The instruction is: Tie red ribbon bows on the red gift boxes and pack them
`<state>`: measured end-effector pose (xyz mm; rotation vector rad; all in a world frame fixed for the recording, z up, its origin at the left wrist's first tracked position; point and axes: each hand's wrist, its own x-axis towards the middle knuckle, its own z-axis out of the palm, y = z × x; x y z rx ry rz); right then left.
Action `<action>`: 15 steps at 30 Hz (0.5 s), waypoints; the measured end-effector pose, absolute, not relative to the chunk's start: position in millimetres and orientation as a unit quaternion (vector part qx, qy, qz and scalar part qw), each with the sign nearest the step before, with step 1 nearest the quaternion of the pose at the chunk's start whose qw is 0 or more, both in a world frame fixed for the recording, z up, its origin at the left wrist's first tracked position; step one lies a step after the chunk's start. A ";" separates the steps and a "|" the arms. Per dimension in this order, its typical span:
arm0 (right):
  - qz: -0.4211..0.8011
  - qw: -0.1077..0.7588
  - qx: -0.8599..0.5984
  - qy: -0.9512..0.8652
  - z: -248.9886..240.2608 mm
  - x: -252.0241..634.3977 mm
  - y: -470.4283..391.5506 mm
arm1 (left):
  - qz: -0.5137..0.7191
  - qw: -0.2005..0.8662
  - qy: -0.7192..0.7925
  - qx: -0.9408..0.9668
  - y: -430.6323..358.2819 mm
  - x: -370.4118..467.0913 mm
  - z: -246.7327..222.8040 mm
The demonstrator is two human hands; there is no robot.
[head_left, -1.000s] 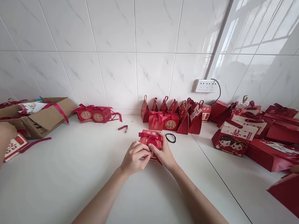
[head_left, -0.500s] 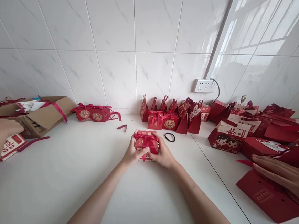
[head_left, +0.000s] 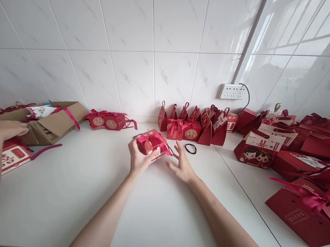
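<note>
Box (head_left: 151, 142), in L hand (head_left: 138, 157), nr R (head_left: 183, 166)

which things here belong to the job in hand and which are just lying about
Belongs:
small red cardboard box with red ribbon bow, in the left hand, right hand open beside it
likely two red ribboned cardboard boxes, back left

Probably unrelated:
black round band
white rectangular plastic socket strip

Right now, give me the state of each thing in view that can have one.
Left hand: gripping the small red cardboard gift box.
Right hand: open, off that box.
Shiny pinkish-red ribbon on it: tied in a bow.
Brown cardboard carton: open.
Thin black loop: flat on the white table.
Two red boxes with round gold emblems: side by side, ribboned.
White wall socket: dark cable at its right end.
</note>
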<state>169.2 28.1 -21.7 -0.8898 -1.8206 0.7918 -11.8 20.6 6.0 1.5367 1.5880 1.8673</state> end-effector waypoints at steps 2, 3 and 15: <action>0.305 0.487 -0.357 -0.736 -18.6 168.5 25.8 | 0.686 0.124 0.553 0.456 22.3 -17.0 12.4; 0.296 0.492 -0.365 -0.733 -17.6 168.4 25.3 | 0.707 0.121 0.553 0.424 23.3 -20.5 15.3; 0.245 0.329 -0.502 -0.761 -35.4 172.0 32.5 | 0.599 -0.016 0.749 0.284 36.3 -63.3 3.3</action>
